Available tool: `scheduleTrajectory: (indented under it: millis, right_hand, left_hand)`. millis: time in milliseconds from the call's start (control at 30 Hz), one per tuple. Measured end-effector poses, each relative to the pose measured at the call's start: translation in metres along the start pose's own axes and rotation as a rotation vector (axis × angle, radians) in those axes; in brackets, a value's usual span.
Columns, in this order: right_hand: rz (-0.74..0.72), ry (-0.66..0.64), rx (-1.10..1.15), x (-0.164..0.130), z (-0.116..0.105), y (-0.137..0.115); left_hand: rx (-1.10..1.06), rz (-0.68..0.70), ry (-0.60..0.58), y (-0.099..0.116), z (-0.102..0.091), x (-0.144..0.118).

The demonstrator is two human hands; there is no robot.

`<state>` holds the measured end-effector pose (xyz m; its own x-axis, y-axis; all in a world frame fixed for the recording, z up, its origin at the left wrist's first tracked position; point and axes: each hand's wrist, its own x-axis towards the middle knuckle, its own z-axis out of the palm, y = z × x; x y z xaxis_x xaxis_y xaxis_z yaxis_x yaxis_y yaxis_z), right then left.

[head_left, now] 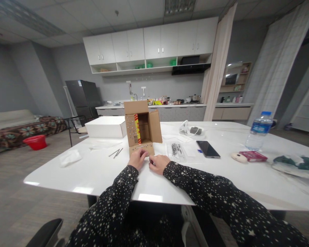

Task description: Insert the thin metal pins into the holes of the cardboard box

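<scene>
Two hands meet at the near flap of one cardboard box [141,128], which stands open-side toward the person, approx. mid-table. Left hand [138,158] rests on the flap's lower edge, fingers curled down onto it; right hand [158,163] sits just right of that flap, fingers bent in a loose fist on the table [98,175], can't tell if it pinches anything. Both sleeves black w/ white stars. Inside the box: a red-yellow printed strip, text too small to read; rows of small dots on the left wall and flap.

Left of the box: 1 white flat box [106,127], touching or nearly so; 2 thin dark rods [115,153] near its front; 1 crumpled white tissue [70,158] farther left. Right of the box: 1 clear bag [177,151] w/ dark small parts, 1 black phone [208,149], 1 white headset-like item [193,130] behind. Well right: 1 water bottle [259,134], blue label unreadable; 1 red packet [252,156]; 1 beige oval item [238,157] just beside it.
</scene>
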<state>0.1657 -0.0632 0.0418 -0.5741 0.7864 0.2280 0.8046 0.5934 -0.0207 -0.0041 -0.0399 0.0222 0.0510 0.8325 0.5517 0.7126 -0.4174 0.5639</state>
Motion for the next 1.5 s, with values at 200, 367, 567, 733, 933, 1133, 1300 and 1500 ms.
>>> scheduleTrajectory:
  millis: [200, 367, 567, 733, 933, 1133, 1300, 1500]
  right_hand:
    - [-0.005, 0.008, 0.002, 0.0005, 0.0013, 0.0007]
    - [-0.001, 0.0, 0.005, -0.0004, 0.0003, 0.0006]
    - [0.007, -0.018, 0.007, -0.0008, -0.0015, -0.0006]
    - [0.01, -0.02, 0.014, -0.0003, 0.0003, 0.0004]
    - [-0.004, 0.006, 0.006, 0.0002, 0.0016, 0.0011]
    - [-0.008, -0.003, 0.011, 0.0001, 0.0022, 0.0014]
    - [-0.012, 0.006, 0.011, 0.0003, 0.0024, 0.002]
    - [0.0, -0.012, 0.005, 0.0002, 0.001, 0.0006]
  left_hand:
    - [-0.073, -0.032, -0.005, 0.0002, -0.0009, 0.0008]
    - [-0.221, -0.1, 0.048, -0.0014, -0.0032, 0.001]
    - [-0.265, -0.071, 0.143, -0.0055, -0.0014, 0.0017]
    - [-0.251, -0.06, 0.21, -0.0062, 0.0, 0.0029]
    - [-0.24, -0.055, 0.231, -0.0077, 0.0016, 0.0045]
    - [-0.212, -0.052, 0.244, -0.0055, 0.0017, 0.0054]
    - [-0.197, -0.043, 0.244, -0.0045, 0.001, 0.0056]
    - [-0.153, -0.024, 0.249, -0.005, 0.0007, 0.0063]
